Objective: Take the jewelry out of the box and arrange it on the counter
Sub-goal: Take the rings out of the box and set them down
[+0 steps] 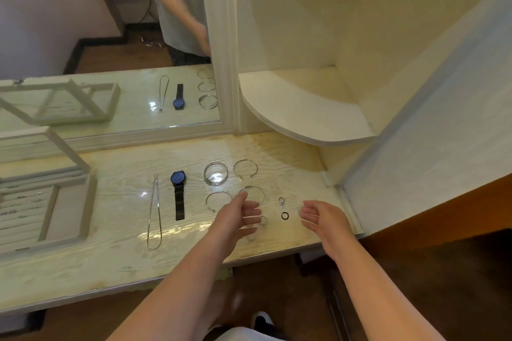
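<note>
My left hand (238,216) and right hand (322,216) are both open, holding nothing. A small black ring (285,215) lies on the counter (110,257) between them, and the box (66,232) sits far left.

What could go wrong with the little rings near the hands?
The black ring lies between the left hand and the right hand, not far from the front edge of the counter. A bump might roll it onto the floor. The left hand also covers part of a bangle and a small ring, so a careless sweep could knock the tidy rows crooked.
</note>
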The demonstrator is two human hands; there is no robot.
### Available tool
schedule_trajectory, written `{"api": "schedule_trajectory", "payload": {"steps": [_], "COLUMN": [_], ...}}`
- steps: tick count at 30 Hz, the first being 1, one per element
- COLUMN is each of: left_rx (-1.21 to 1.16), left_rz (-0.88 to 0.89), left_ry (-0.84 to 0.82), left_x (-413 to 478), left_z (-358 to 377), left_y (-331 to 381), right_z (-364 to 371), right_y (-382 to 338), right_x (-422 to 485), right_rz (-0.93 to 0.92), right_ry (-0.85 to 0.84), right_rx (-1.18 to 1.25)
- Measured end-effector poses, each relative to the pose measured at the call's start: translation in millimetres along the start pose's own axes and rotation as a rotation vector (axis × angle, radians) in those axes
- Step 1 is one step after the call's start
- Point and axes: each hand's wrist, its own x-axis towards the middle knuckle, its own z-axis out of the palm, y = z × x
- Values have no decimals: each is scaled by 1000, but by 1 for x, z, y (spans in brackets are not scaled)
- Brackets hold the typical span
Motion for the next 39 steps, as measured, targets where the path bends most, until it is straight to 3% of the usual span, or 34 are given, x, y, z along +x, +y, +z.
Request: {"api": "schedule_trajectory", "payload": {"steps": [4,11,27,34,39], "left_rx": [-25,-46,-114,-172,-215], "left_rz": [-131,-176,-211,-181,-122], "left_ry": [-35,-23,-10,27,43], "left_x": [14,29,43,43,35], "left_z": [24,47,56,56,52], "left_y": [-6,-16,-14,-22,-18], "right_z": [3,12,18,22,26], "right_y": [-1,1,3,14,12], "right_x": [14,30,43,39,38], "right_rz": [106,168,71,-95,-95], "right_ry": [-67,-129,-82,-37,-84], "right_rx": [-55,-157,-319,-545,-459]}}
